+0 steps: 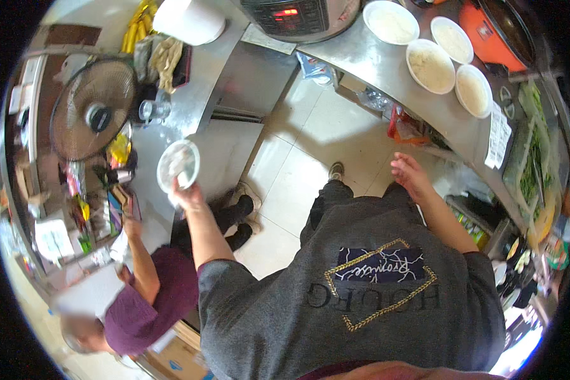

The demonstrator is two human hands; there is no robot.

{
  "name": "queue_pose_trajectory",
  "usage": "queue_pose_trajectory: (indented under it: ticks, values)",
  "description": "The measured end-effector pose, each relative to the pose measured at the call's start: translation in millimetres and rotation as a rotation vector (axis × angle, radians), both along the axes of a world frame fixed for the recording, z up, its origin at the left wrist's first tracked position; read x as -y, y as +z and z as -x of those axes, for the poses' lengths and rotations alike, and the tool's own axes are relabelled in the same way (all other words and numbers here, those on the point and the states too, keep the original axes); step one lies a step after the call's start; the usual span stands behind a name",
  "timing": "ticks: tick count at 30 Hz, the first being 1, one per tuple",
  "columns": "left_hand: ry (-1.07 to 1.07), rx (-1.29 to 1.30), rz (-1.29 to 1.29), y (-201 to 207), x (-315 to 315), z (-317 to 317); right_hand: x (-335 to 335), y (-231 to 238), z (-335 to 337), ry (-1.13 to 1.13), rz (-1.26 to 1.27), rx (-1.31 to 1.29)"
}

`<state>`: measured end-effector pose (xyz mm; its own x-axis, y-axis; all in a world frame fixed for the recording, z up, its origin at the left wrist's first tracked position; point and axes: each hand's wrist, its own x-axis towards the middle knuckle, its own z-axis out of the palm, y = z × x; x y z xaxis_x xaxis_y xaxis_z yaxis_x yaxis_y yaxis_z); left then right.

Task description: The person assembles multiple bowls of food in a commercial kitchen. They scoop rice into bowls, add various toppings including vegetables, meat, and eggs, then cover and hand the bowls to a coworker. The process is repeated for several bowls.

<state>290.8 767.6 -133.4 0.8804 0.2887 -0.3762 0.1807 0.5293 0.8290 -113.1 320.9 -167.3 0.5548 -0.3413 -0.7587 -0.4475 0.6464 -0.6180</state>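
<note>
My left hand (189,197) grips a round white bowl (178,162) by its near edge, with the thumb over the rim. Pale contents show inside, too blurred to name. The bowl is above the metal counter on the left. Held out over the floor on the other side, my right hand (411,175) is empty, its fingers loosely bent and apart. Several white bowls (430,66) filled with pale, rice-like food stand on the right-hand metal counter, beyond that hand.
A cooker (297,18) with a lit red display stands at the far side, beside a white tub (190,20). An orange pot (491,38) sits far right, near leafy greens (534,155). At left are a fan (95,111) and a co-worker in a purple shirt (152,304).
</note>
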Motion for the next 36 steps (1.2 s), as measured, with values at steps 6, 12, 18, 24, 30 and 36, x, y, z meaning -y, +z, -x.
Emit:
queue_pose_trajectory:
  ticks: [6,12,18,24,30,36]
  values:
    - [0.106,-0.256,-0.067,-67,-141,-125,-8,17,50,-0.264,0.044,-0.102]
    - [0.417,-0.254,-0.38,-88,-115,-141,3,36,86,-0.324,0.268,-0.192]
    - [-0.127,-0.023,-0.642,-71,143,-30,69,75,147,-0.174,1.085,-0.372]
    - [-1.248,-0.022,-0.158,-28,416,197,210,115,290,-0.247,1.608,-0.766]
    - [-1.322,-0.315,-0.095,-37,592,328,333,123,397,0.457,1.362,-1.397]
    - [-1.042,-0.338,-0.366,-34,663,361,364,171,463,0.518,1.391,-0.844]
